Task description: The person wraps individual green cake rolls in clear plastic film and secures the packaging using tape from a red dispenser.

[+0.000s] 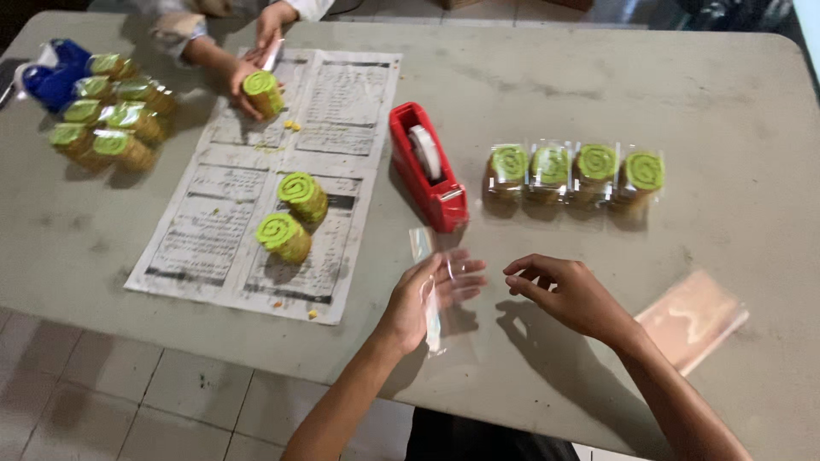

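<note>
One hand (431, 294) grips clear wrapper (433, 307) — other (559, 290) half-curled, empty.

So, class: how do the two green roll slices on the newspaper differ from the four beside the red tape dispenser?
The two slices on the newspaper are bare; the four by the tape dispenser are each wrapped in clear plastic. The bare two sit one behind the other on the paper; the wrapped four stand in a straight row on the table. Both sets show the same green swirl.
</note>
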